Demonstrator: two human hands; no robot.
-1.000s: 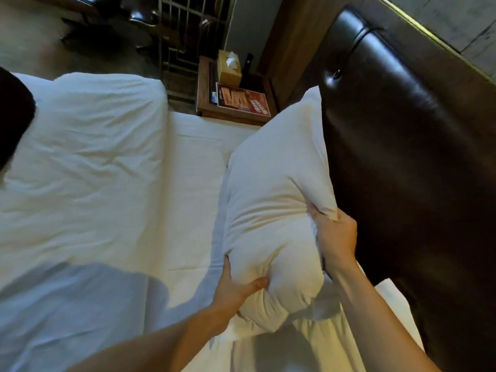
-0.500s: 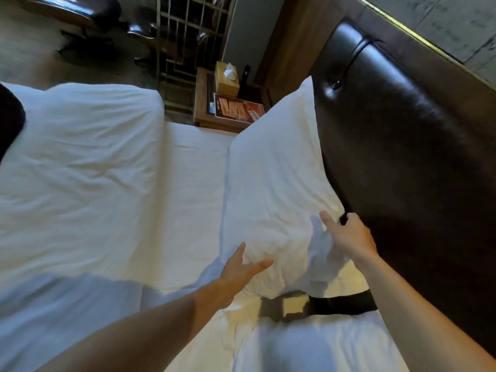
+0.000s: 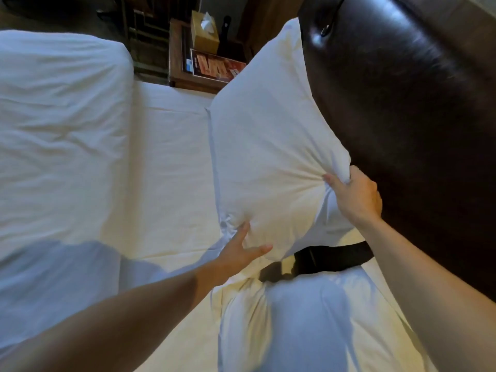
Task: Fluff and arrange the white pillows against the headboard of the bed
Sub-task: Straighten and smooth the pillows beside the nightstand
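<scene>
A white pillow leans against the dark leather headboard, standing on its long edge. My right hand pinches the pillow's upper near corner, bunching the fabric. My left hand grips the lower near corner, thumb and fingers pressed into it. A second white pillow lies flat on the bed close to me, below both hands. Between the two pillows a dark gap shows.
A folded white duvet covers the left of the bed, with bare sheet beside the pillow. Beyond the bed stands a wooden nightstand with a tissue box and a printed card.
Half a second ago both hands were loose with fingers apart at the pillow's near end; now they have closed on its two near corners. The pillow stands more upright against the headboard.
</scene>
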